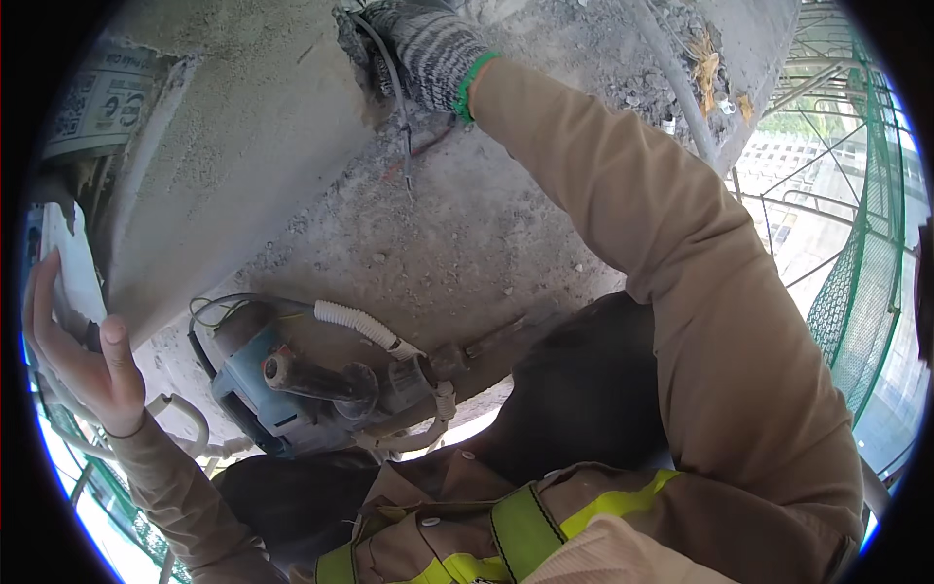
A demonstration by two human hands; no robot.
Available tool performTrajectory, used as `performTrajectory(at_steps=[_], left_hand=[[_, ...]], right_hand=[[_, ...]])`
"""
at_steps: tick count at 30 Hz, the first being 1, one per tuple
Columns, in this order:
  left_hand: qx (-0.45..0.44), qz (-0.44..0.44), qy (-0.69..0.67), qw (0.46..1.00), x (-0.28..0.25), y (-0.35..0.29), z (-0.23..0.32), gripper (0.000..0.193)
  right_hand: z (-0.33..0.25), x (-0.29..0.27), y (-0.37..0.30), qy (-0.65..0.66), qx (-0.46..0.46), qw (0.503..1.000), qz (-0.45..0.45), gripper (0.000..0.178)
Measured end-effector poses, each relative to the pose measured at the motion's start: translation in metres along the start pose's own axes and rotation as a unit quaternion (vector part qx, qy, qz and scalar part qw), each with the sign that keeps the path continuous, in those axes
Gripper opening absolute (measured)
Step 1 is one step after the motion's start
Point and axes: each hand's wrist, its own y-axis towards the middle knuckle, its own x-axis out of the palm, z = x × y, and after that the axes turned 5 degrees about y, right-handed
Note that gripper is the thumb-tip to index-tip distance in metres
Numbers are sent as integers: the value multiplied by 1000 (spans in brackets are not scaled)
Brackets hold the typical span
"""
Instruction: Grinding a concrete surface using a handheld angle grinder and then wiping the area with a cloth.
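Note:
My bare left hand (83, 365) is at the far left, fingers stretched out and thumb apart, against a broken white panel edge (78, 263). My right hand (428, 56), in a grey-and-white knitted glove with a green cuff, reaches to the top of the view beside a rough concrete edge. A thin grey cable (393, 83) runs down by that glove, its end hanging over the dusty floor. The right fingertips are hidden or too dark to make out, so its grip is unclear. A blue-and-black demolition hammer (258, 375) lies on the floor between my arms.
A white ribbed hose (355, 321) curves by the hammer. Concrete dust and rubble (623, 58) cover the floor, with a grey pipe (671, 73) at upper right. A printed white bucket (102, 102) stands at upper left. Green netting (856, 243) and scaffolding bars lie beyond the right-hand edge.

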Motion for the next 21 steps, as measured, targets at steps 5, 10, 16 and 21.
performTrajectory(at_steps=[5, 10, 16, 21], left_hand=[[20, -3, 46, 999, -3, 1, -1, 80], [13, -10, 47, 999, -2, -1, -8, 86], [-3, -15, 47, 999, 0, -9, -14, 89], [-5, -6, 32, 999, -2, -5, -5, 89]], right_hand=[[0, 3, 1, -4, -16, 1000, -13, 26], [0, 3, 8, -10, -30, 999, -21, 26], [0, 0, 4, -17, -44, 999, -21, 26], [-6, 1, 7, -29, -58, 998, -24, 26]])
